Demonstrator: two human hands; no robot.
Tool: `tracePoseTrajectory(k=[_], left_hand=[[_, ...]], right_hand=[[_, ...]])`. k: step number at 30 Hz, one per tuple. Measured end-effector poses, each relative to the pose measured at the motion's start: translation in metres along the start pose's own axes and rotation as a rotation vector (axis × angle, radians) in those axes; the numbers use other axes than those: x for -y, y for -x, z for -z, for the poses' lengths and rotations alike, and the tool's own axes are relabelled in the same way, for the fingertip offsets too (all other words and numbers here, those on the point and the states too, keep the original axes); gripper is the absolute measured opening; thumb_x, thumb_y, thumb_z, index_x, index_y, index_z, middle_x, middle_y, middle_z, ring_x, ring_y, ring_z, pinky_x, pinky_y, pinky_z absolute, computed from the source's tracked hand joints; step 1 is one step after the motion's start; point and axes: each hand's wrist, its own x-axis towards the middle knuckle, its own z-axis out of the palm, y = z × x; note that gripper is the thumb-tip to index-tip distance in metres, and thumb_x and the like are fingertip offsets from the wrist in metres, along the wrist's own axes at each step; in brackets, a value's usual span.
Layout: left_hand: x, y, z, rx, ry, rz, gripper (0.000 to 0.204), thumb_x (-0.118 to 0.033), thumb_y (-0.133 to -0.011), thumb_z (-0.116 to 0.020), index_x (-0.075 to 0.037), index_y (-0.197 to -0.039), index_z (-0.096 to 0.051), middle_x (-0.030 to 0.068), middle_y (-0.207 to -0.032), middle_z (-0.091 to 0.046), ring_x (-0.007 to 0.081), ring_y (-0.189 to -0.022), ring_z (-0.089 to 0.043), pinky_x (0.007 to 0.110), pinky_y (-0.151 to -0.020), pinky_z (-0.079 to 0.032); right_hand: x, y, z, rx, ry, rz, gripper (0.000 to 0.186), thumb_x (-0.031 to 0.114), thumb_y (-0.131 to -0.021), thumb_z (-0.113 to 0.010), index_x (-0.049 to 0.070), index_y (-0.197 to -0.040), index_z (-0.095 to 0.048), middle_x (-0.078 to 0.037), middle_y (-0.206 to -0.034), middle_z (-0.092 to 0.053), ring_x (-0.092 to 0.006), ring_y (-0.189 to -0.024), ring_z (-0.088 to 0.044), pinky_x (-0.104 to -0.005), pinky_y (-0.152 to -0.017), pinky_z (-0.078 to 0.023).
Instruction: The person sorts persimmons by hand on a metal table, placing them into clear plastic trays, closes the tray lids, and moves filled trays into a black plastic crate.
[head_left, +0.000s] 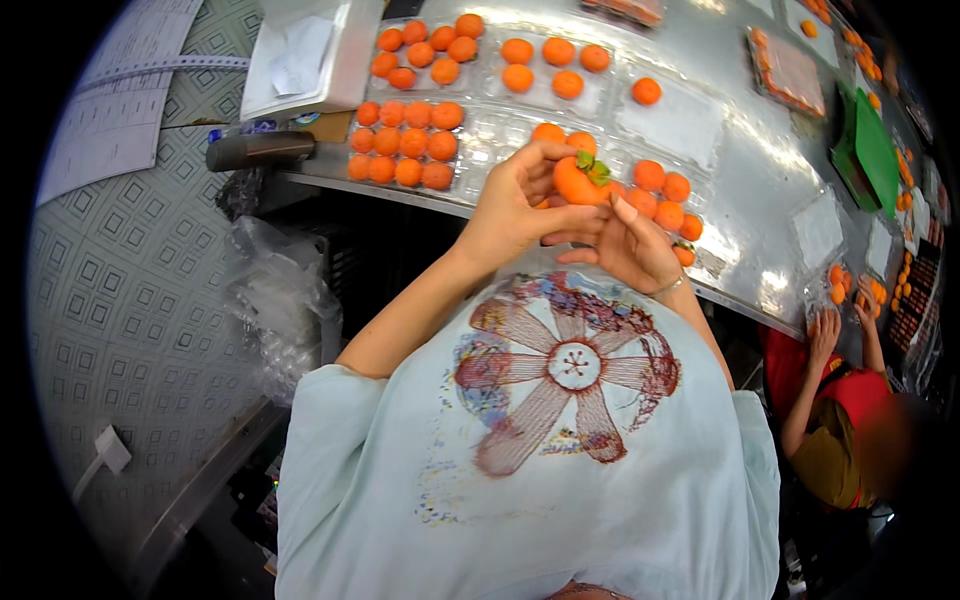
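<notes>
An orange persimmon [577,184] with a green leafy cap sits between my two hands, above the near edge of the metal table. My left hand [512,208] curls its fingers and thumb around the fruit's left side. My right hand [640,245] grips it from the lower right, its thumb against the fruit; part of the grip is hidden. Just beyond lies a clear plastic tray [487,150], partly covered by my hands, with several orange fruits [648,176] at its right. To the left, another tray holds rows of orange fruits [413,143].
More trays with orange fruits [567,84] stand farther back on the table [745,190]. A white box [335,60] is at the far left, a green container [866,150] at the right. A co-worker's hands [824,335] rest by the table edge. Plastic bags [280,300] hang at left.
</notes>
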Motion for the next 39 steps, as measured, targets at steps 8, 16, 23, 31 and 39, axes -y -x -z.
tracePoseTrajectory(k=[8,16,23,31,39], left_hand=[[0.036,-0.047,0.146,-0.091,-1.316,0.066,0.056,-0.013,-0.073,-0.076,0.001,-0.12,-0.049,0.0191,-0.101,-0.065,0.031,-0.09,-0.066,0.038,-0.073,-0.053],[0.065,-0.085,0.17,0.158,-1.717,-0.204,0.054,-0.019,-0.066,-0.078,-0.004,-0.113,-0.057,0.0147,-0.091,-0.066,0.0321,-0.089,-0.064,0.044,-0.076,-0.049],[0.063,-0.095,0.166,0.237,-1.822,-0.344,0.044,-0.021,-0.061,-0.083,-0.008,-0.097,-0.062,0.0074,-0.089,-0.065,0.0246,-0.091,-0.059,0.037,-0.08,-0.044],[0.059,-0.086,0.168,0.203,-1.75,-0.36,0.057,-0.019,-0.061,-0.083,-0.006,-0.11,-0.058,0.0093,-0.105,-0.06,0.0278,-0.102,-0.054,0.039,-0.087,-0.041],[0.046,-0.044,0.148,0.067,-1.57,-0.297,0.059,-0.018,-0.069,-0.079,-0.004,-0.12,-0.055,0.0119,-0.113,-0.058,0.0311,-0.109,-0.051,0.042,-0.091,-0.04]], right_hand=[[-0.015,0.043,0.056,-0.751,0.642,0.146,0.037,0.023,-0.094,-0.056,-0.001,-0.123,-0.057,-0.014,-0.114,-0.066,-0.0193,-0.102,-0.064,-0.0302,-0.087,-0.05],[-0.034,0.112,0.094,-1.403,1.153,0.322,0.029,0.002,-0.082,-0.069,-0.001,-0.111,-0.063,-0.009,-0.104,-0.068,-0.0172,-0.096,-0.065,-0.0299,-0.083,-0.053],[-0.038,0.096,0.089,-1.478,1.524,0.367,0.042,0.013,-0.071,-0.078,0.004,-0.11,-0.065,-0.014,-0.11,-0.062,-0.0324,-0.106,-0.056,-0.0403,-0.093,-0.046],[-0.03,0.042,0.088,-1.507,1.971,0.183,0.055,0.016,-0.067,-0.079,0.004,-0.117,-0.059,-0.012,-0.117,-0.056,-0.0324,-0.117,-0.046,-0.0439,-0.097,-0.041],[-0.027,0.027,0.085,-1.634,1.967,-0.093,0.055,0.018,-0.065,-0.08,0.012,-0.116,-0.062,-0.01,-0.119,-0.059,-0.0314,-0.119,-0.048,-0.0442,-0.099,-0.038]])
